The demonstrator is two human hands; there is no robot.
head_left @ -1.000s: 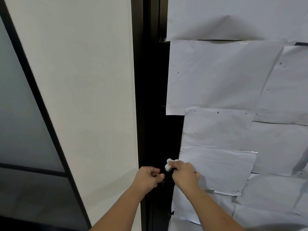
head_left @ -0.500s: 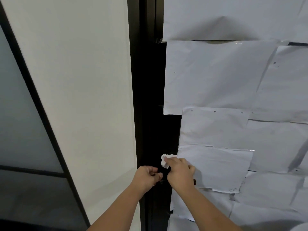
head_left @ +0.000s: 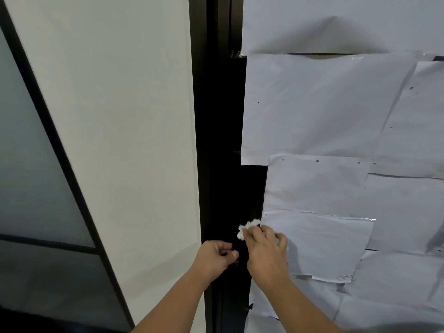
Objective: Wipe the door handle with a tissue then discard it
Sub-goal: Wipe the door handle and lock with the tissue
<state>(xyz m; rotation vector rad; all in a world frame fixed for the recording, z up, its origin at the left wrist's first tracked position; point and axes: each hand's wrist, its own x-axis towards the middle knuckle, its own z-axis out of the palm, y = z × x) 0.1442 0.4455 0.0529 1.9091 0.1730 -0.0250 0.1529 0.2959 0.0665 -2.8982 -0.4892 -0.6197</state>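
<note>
Head camera: A person's right hand holds a crumpled white tissue pinched under its fingertips and presses it against the dark edge of a door. The tissue pokes out above and to the left of the knuckles, right where the black door stile meets the lowest of the white paper sheets taped over the door's face. The door handle itself cannot be made out; the area beneath both hands is too dark to tell its shape.

The left hand sits just beside the right, lower and to the left, its fingers curled inward with the thumb laid across them. Whether it grips some dark part of the door or nothing at all cannot be told from this view. The two hands are close together but a thin strip of black shows between them.

To the left of the door stands a plain white wall panel, and beyond it a frosted glass partition in a black frame. Both forearms reach up from the bottom edge of the view.
</note>
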